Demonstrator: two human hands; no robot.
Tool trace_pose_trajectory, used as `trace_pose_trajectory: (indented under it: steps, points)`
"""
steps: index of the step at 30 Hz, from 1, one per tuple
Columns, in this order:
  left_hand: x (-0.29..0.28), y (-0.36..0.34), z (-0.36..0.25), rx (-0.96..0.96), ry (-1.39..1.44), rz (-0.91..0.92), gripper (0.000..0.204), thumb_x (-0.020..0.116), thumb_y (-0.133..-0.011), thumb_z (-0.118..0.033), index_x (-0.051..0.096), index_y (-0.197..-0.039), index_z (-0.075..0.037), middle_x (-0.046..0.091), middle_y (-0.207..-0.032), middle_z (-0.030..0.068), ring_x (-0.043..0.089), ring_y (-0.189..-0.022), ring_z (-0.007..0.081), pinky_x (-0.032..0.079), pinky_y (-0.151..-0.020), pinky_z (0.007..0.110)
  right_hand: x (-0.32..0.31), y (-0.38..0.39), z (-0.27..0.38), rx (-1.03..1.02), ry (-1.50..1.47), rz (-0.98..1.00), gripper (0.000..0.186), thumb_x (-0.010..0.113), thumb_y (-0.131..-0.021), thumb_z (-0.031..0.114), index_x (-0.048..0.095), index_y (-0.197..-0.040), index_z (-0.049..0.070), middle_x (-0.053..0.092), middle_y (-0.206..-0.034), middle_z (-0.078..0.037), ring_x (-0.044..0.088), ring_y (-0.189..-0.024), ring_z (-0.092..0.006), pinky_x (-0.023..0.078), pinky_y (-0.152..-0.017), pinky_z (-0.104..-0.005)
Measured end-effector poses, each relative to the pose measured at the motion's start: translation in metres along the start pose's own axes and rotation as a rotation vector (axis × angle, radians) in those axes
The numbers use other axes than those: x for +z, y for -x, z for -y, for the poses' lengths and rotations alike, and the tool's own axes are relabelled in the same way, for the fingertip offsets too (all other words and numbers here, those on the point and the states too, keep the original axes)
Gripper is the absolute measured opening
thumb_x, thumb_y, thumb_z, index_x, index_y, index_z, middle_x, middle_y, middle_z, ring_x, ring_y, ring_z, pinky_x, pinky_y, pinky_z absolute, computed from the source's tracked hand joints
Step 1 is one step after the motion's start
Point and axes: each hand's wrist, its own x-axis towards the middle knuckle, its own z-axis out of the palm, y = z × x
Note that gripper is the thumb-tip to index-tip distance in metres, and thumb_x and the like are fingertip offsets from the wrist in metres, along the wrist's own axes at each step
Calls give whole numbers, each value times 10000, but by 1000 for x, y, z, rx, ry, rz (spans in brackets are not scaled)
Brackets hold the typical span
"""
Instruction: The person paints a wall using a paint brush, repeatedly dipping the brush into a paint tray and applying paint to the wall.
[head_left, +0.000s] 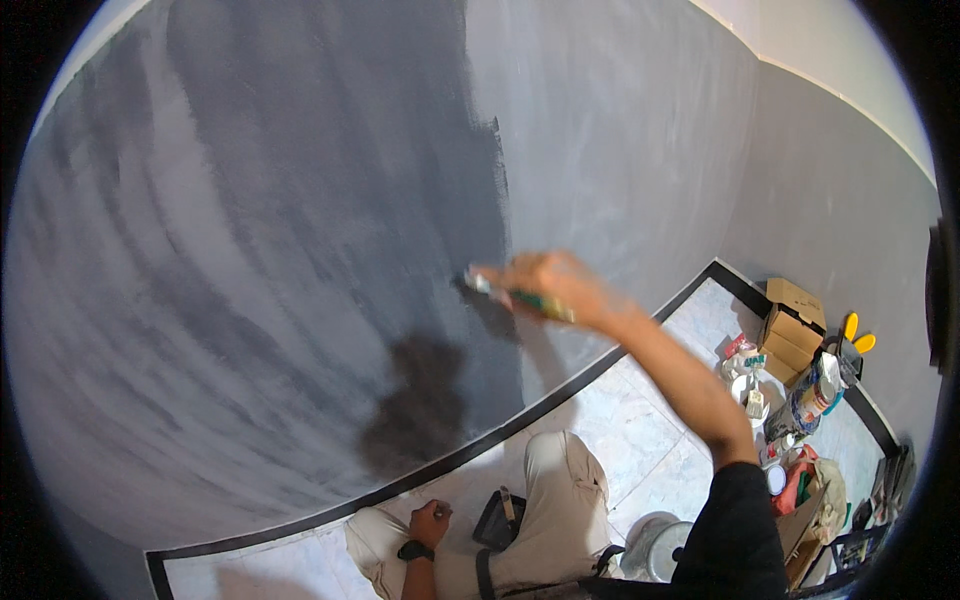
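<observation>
My right hand [555, 278] is closed around a paintbrush [540, 303] with a green and yellow handle, blurred by motion. The brush's bristles touch the wall [330, 200], at the lower part of a dark grey painted area whose edge borders lighter grey. My left hand [430, 522], with a dark watch at the wrist, rests by my left knee. Its fingers are curled, and what they hold, if anything, is hidden. Between my legs sits a black paint tray [497, 520] with a second brush [507, 503] lying across it.
A pale bucket [662, 548] stands on the tiled floor [640, 415] by my right side. Farther right are an open cardboard box [795, 325], several paint cans and bottles, and bags [825, 490]. A black skirting strip [450, 462] runs along the wall's foot.
</observation>
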Motion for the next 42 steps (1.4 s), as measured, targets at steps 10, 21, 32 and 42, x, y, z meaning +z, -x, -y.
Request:
trace_pose_trajectory:
  steps: [10, 21, 32, 42]
  points:
    - [-1, -11, -28, -13, -37, -8, 205, 730, -888, -266, 737, -1003, -96, 776, -950, 140, 754, -834, 314, 591, -795, 424, -156, -123, -34, -443, 472, -577, 363, 698, -919, 141, 711, -1282, 148, 744, -1029, -120, 713, -920, -304, 586, -743, -405]
    - [5, 6, 3, 180, -16, -108, 174, 682, -927, -235, 725, -971, -73, 752, -872, 158, 714, -761, 341, 578, -730, 434, 41, 66, 1, -97, -7, 183, 383, 646, -969, 227, 687, -1328, 102, 755, -896, -149, 692, -703, -255, 579, -626, -389]
    - [-93, -4, -132, 249, 115, -155, 130, 645, -922, -46, 771, -947, -63, 757, -856, 124, 716, -714, 238, 556, -689, 339, 120, 142, 7, 851, -856, 67, 350, 877, -827, 175, 754, -1116, 20, 753, -986, -81, 702, -901, -148, 586, -799, -299]
    - [-159, 29, -181, 243, 36, -211, 195, 551, -886, 114, 640, -1039, 33, 735, -820, 120, 672, -688, 257, 526, -689, 346, 213, 291, 34, 1186, -1337, -100, 420, 811, -894, 115, 665, -1253, -47, 724, -1005, -74, 655, -849, -118, 543, -724, -251]
